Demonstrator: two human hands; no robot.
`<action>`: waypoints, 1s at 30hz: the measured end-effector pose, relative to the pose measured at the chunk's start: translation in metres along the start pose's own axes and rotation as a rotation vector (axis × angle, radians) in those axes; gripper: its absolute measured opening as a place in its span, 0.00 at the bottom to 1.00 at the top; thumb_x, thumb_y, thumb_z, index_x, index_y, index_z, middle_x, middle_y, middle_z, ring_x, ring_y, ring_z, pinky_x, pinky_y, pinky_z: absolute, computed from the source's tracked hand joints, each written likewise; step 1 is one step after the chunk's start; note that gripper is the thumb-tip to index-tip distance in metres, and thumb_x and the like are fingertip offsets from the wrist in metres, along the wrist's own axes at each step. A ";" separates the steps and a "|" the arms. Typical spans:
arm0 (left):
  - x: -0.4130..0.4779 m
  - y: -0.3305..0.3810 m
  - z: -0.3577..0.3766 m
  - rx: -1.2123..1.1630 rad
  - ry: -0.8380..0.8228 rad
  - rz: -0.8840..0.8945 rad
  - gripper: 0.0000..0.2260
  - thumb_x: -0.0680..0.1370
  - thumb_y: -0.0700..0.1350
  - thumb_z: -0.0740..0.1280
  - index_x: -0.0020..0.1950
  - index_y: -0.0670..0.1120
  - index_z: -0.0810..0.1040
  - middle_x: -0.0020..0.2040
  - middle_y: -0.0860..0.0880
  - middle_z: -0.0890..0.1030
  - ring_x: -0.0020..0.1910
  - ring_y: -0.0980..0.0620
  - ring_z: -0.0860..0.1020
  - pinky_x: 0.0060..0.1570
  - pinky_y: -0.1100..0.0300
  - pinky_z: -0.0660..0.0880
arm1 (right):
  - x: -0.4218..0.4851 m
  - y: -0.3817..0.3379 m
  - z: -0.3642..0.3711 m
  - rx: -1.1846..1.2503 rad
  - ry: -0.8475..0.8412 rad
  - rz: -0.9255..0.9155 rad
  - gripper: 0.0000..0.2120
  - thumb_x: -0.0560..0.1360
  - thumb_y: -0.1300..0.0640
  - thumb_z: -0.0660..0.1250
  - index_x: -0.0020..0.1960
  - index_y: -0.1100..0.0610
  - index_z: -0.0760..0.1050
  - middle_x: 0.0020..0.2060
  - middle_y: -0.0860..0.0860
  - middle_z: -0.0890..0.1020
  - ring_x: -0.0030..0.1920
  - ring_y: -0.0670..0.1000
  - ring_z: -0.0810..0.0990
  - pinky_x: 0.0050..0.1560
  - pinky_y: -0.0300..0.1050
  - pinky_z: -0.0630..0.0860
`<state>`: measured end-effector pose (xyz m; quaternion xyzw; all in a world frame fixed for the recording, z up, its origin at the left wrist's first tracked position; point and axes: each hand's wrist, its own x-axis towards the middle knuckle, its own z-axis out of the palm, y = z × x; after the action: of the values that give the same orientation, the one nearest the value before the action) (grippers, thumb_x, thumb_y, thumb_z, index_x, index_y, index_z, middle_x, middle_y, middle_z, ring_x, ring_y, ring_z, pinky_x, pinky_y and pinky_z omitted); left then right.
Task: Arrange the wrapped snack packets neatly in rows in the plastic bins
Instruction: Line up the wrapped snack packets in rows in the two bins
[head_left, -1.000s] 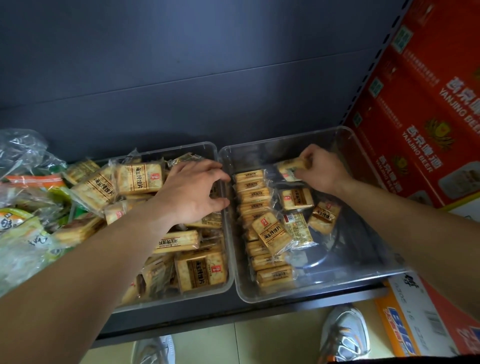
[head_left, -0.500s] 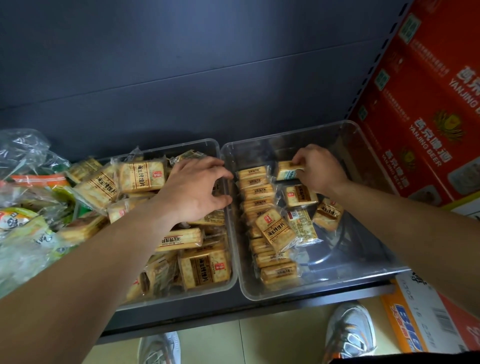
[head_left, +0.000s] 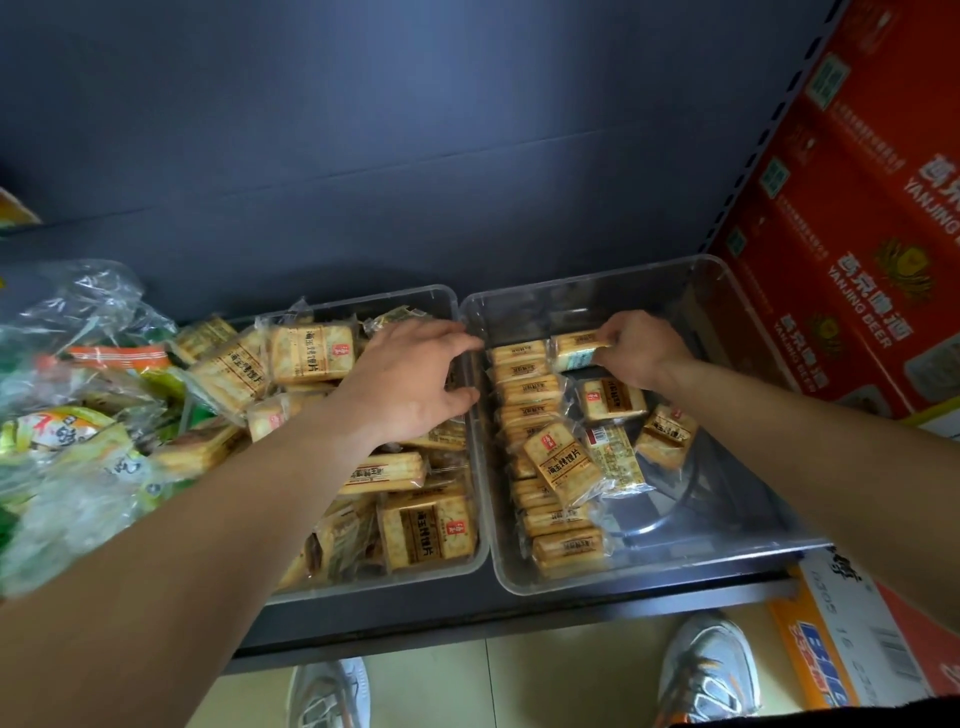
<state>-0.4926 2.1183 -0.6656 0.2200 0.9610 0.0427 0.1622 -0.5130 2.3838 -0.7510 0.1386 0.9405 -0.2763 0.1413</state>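
Two clear plastic bins stand side by side on a dark shelf. The left bin (head_left: 470, 564) holds a loose heap of yellow wrapped cracker packets (head_left: 426, 530). In the right bin (head_left: 748, 553), a neat column of packets (head_left: 524, 395) runs along its left wall, with several loose packets (head_left: 613, 399) beside it. My left hand (head_left: 410, 384) reaches over the left bin, fingers curled at the wall between the bins. My right hand (head_left: 636, 353) grips one packet (head_left: 576, 349) at the right bin's far end, next to the column's top.
Crinkled green and clear snack bags (head_left: 78, 415) pile up left of the bins. Red beer cartons (head_left: 852, 218) stand right of the shelf, with another box (head_left: 857, 634) on the floor below. My shoes (head_left: 706, 670) show under the shelf edge.
My right hand has shifted its packet slightly left, close against the top of the column. My left hand has stayed at the divider between the bins.
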 end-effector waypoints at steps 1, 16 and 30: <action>-0.004 0.001 -0.003 -0.017 0.015 0.001 0.28 0.80 0.58 0.67 0.78 0.58 0.64 0.80 0.54 0.63 0.79 0.49 0.59 0.79 0.46 0.54 | -0.004 -0.005 -0.006 -0.075 -0.010 -0.006 0.08 0.77 0.53 0.69 0.54 0.54 0.81 0.50 0.51 0.83 0.49 0.54 0.81 0.54 0.52 0.80; -0.150 -0.125 -0.054 -0.342 0.258 -0.426 0.21 0.79 0.49 0.72 0.71 0.49 0.75 0.69 0.48 0.77 0.67 0.47 0.75 0.66 0.52 0.71 | -0.124 -0.203 -0.011 -0.151 -0.155 -0.479 0.12 0.78 0.50 0.69 0.59 0.51 0.79 0.57 0.50 0.82 0.59 0.54 0.80 0.59 0.50 0.76; -0.135 -0.172 -0.026 -0.616 0.125 -0.408 0.28 0.80 0.43 0.70 0.78 0.52 0.64 0.73 0.52 0.74 0.71 0.47 0.72 0.70 0.50 0.68 | -0.080 -0.283 0.068 -0.305 -0.260 -0.787 0.35 0.80 0.43 0.64 0.82 0.42 0.52 0.81 0.47 0.57 0.80 0.55 0.55 0.78 0.52 0.55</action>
<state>-0.4568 1.9045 -0.6284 -0.0381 0.9352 0.3098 0.1672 -0.5220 2.1022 -0.6419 -0.2886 0.9260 -0.1824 0.1614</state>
